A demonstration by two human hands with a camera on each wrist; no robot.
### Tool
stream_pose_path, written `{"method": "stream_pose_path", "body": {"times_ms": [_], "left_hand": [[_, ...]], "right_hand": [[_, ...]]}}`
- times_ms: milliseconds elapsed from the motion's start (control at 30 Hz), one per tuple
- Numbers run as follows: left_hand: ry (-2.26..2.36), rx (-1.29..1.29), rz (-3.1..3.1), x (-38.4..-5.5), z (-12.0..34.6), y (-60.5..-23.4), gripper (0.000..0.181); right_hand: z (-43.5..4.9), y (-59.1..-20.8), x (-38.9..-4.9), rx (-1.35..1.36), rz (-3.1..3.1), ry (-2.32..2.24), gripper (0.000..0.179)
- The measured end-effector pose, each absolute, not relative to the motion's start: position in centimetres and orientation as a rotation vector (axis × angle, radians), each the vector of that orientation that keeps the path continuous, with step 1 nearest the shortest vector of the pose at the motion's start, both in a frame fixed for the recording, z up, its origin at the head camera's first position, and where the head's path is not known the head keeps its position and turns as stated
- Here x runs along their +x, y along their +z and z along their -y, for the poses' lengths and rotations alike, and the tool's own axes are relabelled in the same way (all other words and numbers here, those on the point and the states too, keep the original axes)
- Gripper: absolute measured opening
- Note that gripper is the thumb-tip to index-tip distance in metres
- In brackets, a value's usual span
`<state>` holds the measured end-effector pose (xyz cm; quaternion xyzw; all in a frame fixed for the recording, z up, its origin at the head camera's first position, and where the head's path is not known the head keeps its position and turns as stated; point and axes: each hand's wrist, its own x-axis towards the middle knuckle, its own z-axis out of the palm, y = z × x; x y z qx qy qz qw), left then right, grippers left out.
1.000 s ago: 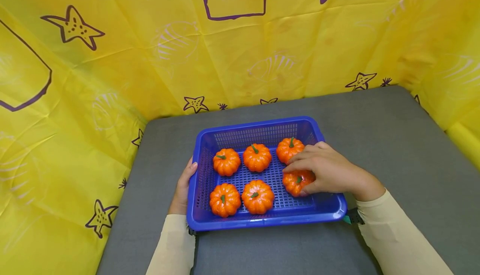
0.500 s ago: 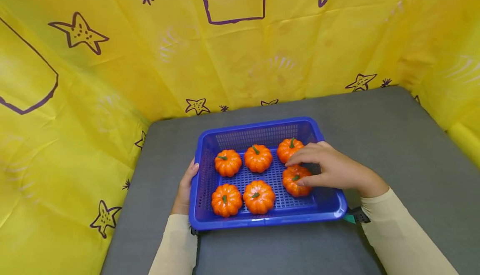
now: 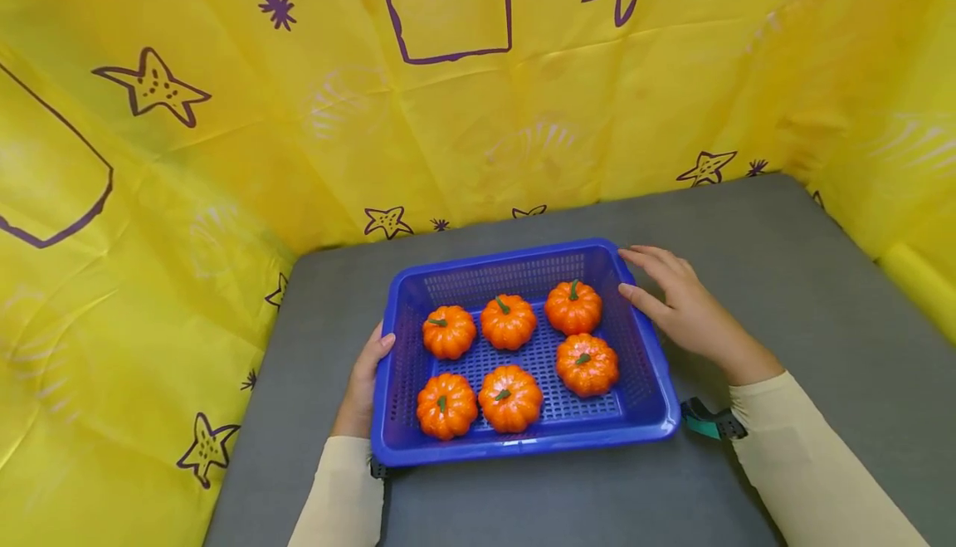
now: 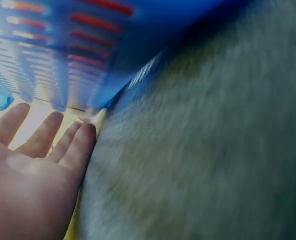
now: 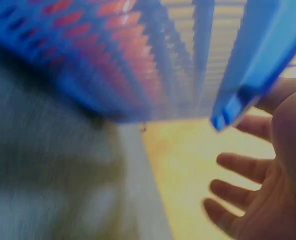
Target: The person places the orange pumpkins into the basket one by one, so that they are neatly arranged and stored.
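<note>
A blue plastic basket (image 3: 515, 449) with slotted walls holds several small orange pumpkins in two rows. The front right pumpkin (image 3: 587, 364) sits just in front of the back right pumpkin (image 3: 573, 308). My left hand (image 3: 363, 385) grips the basket's left side, thumb over the rim; in the left wrist view its fingers reach beneath the rim along the outer wall. My right hand (image 3: 683, 306) is at the basket's right rim, holding nothing. Its fingers are extended and spread in the right wrist view, with the fingertips beside the rim.
The basket is on a grey table (image 3: 456, 501). A yellow cloth (image 3: 448, 140) printed with starfish hangs behind the table and along both sides. A dark strap (image 3: 713, 420) with a teal part is at my right wrist.
My right hand let go of the front right pumpkin, came up out of the basket and moved right to its rim. My left hand stays on the left side.
</note>
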<state>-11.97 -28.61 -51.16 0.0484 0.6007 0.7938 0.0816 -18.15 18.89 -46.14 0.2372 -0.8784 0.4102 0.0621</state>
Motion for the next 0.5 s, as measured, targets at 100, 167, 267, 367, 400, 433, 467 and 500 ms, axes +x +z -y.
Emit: {"method": "stream_pose_path", "body": {"times_ms": [100, 167, 267, 367, 400, 433, 467, 500], "left_hand": [[2.270, 0.125, -2.066, -11.9, 29.4, -50.8, 0.056], [2.108, 0.136, -2.328, -11.9, 30.0, -50.3, 0.050], [1.726, 0.206, -2.704, -11.9, 31.0, -49.1, 0.049], [1.288, 0.284, -2.940, -12.0, 32.0, -47.7, 0.057], [1.163, 0.298, -2.986, -11.9, 32.3, -47.2, 0.062], [1.048, 0.306, -3.023, -11.9, 32.6, -46.8, 0.066], [0.957, 0.313, -3.044, -11.9, 33.0, -46.4, 0.069], [0.886, 0.318, -3.056, -11.9, 33.3, -46.0, 0.072]], "right_hand": [[-19.8, -46.5, -18.2, 0.629, 2.770, 1.258, 0.062], [-20.3, -46.5, -18.3, 0.602, 2.837, 1.209, 0.068], [-20.8, -46.2, -18.4, 0.559, 2.930, 1.055, 0.078], [-21.2, -45.7, -18.5, 0.505, 3.017, 0.854, 0.089], [-21.3, -45.5, -18.5, 0.490, 3.040, 0.796, 0.092], [-21.4, -45.3, -18.6, 0.480, 3.061, 0.736, 0.096], [-21.5, -45.2, -18.6, 0.471, 3.080, 0.686, 0.098], [-21.6, -45.0, -18.7, 0.466, 3.096, 0.644, 0.100]]}}
